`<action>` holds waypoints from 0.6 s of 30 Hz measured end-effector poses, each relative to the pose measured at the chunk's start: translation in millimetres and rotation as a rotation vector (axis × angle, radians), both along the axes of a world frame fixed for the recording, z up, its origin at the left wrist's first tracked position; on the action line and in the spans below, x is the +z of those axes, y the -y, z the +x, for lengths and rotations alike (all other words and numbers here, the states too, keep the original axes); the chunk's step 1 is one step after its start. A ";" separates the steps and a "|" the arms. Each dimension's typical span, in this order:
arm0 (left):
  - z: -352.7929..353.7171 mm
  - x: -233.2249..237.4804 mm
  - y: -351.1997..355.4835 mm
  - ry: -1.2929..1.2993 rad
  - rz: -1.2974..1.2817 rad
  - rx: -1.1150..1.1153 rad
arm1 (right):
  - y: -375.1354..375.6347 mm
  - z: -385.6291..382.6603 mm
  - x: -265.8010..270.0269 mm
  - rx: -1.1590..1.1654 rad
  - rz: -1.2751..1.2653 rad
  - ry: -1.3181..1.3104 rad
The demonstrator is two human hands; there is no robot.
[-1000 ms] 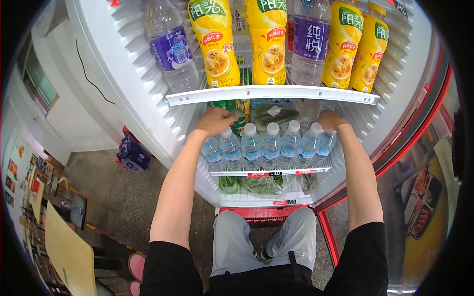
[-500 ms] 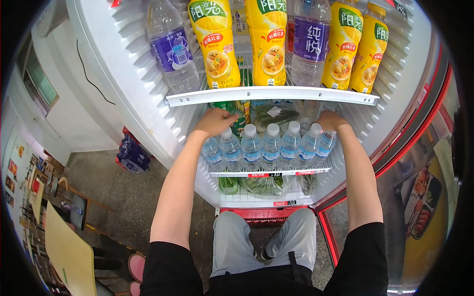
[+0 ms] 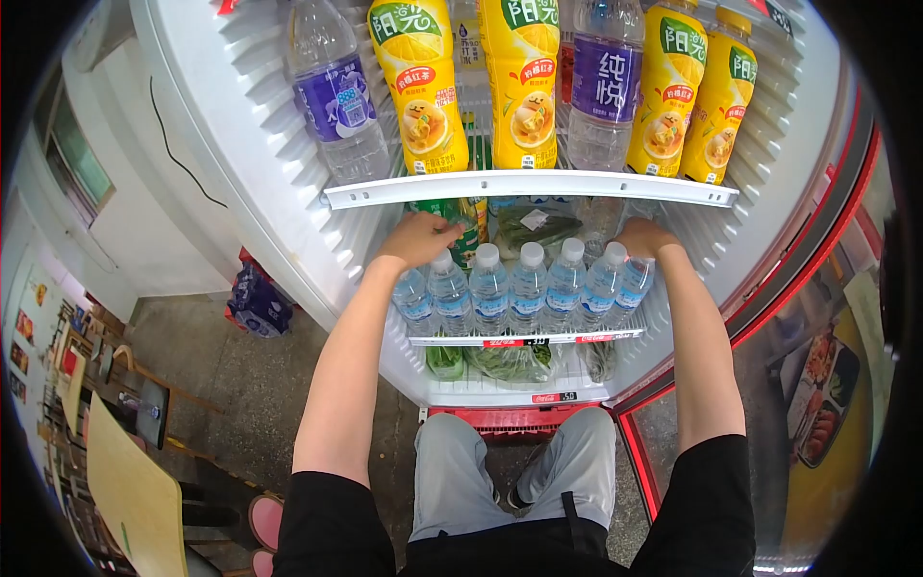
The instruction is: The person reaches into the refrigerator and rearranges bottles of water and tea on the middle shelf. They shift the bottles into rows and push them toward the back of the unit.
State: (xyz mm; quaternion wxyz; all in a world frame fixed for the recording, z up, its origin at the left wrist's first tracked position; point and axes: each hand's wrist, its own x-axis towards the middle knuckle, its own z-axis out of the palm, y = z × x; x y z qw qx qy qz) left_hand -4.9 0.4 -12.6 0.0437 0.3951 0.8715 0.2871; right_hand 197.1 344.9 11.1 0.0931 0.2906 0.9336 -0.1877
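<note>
In an open fridge, several small water bottles (image 3: 528, 288) stand in a row along the front of the middle shelf. My left hand (image 3: 420, 239) is at the row's left end, above the leftmost bottle, beside a green bottle (image 3: 465, 252); its fingers are bent together, and whatever they may hold is hidden. My right hand (image 3: 644, 238) is over the rightmost bottle (image 3: 634, 281), fingers curled and partly hidden behind the bottle tops. Behind the row lies a bag of green vegetables (image 3: 536, 226).
Large yellow bottles (image 3: 524, 96) and purple-labelled bottles (image 3: 603, 87) stand on the upper shelf (image 3: 529, 183). Bagged vegetables (image 3: 510, 363) lie on the bottom shelf. The open glass door (image 3: 769, 404) is at the right. A wrapped purple pack (image 3: 260, 300) sits on the floor at left.
</note>
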 end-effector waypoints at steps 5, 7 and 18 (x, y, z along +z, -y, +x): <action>-0.8 -0.1 -0.3 -0.001 -0.006 -0.003 | -4.2 -2.2 -6.0 -0.013 0.020 -0.021; 3.2 5.1 -0.3 0.007 -0.028 0.007 | -3.1 -1.6 -4.4 -0.008 0.009 -0.018; 2.0 2.6 0.3 -0.007 -0.006 -0.003 | -3.7 -1.7 -5.0 -0.006 0.017 -0.012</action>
